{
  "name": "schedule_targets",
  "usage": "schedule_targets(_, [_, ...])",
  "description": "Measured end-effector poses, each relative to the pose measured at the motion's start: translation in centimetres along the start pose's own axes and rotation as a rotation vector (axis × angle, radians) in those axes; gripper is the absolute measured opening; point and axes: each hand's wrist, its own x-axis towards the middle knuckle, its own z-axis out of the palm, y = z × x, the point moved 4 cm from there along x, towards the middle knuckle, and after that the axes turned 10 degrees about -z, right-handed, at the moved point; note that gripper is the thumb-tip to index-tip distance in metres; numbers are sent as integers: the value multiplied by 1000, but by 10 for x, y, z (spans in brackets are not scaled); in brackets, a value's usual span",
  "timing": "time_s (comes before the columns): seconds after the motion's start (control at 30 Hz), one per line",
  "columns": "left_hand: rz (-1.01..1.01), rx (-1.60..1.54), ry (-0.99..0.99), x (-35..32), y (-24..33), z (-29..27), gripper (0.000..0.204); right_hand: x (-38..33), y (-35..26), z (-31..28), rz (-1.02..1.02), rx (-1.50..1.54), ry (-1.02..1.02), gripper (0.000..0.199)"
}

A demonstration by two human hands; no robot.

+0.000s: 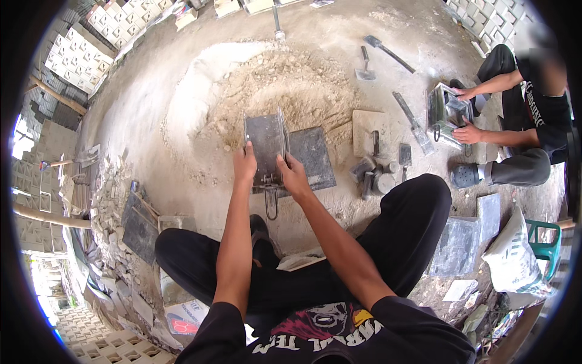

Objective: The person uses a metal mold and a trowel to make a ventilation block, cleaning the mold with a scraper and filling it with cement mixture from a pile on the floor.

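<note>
In front of me I hold a dark metal mould (264, 134), tilted, with thin side walls and a wire loop latch (271, 203) at its near end. My left hand (245, 162) grips its left edge, fingers mostly hidden behind it. Along the right wall, my right hand (293, 174) is closed on the same mould. A flat dark plate (315, 159) lies on the ground just right of and partly behind the mould. Beyond it spreads a heap of sandy, crumbly mix (291, 79) with pale powder (193, 91) at its left side.
Right of the plate are several cylindrical weights (383, 182), a square board (368, 128), a trowel (365, 65) and a long-handled scraper (389, 53). A co-worker (515, 115) handles another metal mould (445, 115). Rubble (112, 209) lines the left; a white sack (515, 255) stands lower right.
</note>
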Motion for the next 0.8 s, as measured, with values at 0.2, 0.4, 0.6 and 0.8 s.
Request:
schedule_targets(0.2, [-107,-110,-104,-9,8,30,54,8,-15,-29,-89,-45,5,34])
schedule_targets(0.4, [-177,-294,-254,16,-14,43,63,27,-24,-48,-37,-255,-73,41])
schedule_targets(0.6, [-184,-74,-143,8,-3,32,70,30,-3,-62,-79,-251,31,41])
schedule_targets(0.8, [431,243,314,-31,54,40,51,19,51,-164,76,-720,246,34])
